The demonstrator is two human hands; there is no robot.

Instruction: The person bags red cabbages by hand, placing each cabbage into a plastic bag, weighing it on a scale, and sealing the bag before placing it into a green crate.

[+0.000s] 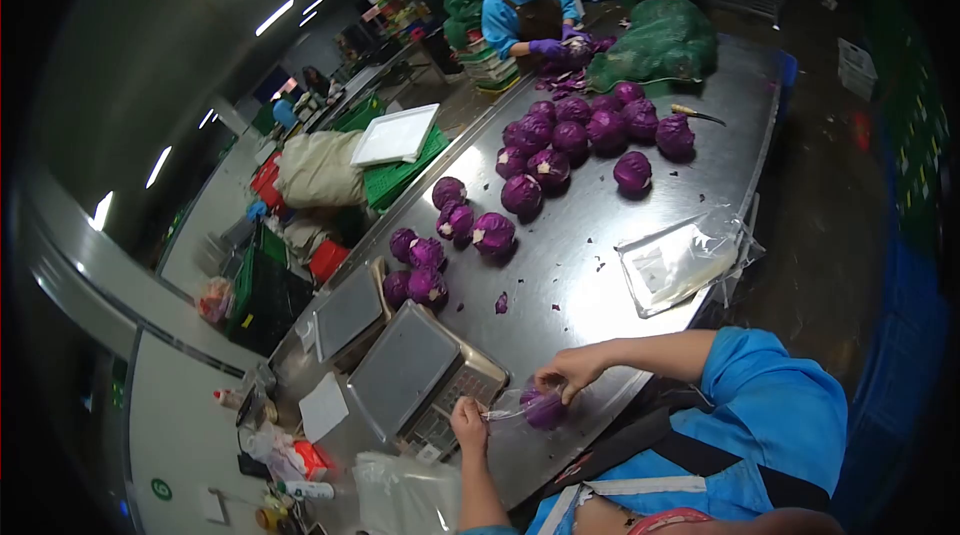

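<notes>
Near the front edge of the steel table, a purple cabbage sits under clear plastic film, apparently a bag. My left hand is closed, pinching a gathered end of that plastic to the left of the cabbage. Over the cabbage's upper side, my right hand has its fingers bent and gripping the plastic. A digital scale stands just beyond my left hand. Below that hand lies a stack of clear plastic bags.
Many purple cabbages are spread over the steel table. A knife lies near the far right edge. A tray with plastic bags rests at the right. A co-worker handles cabbage beside a green net sack. Another scale stands left.
</notes>
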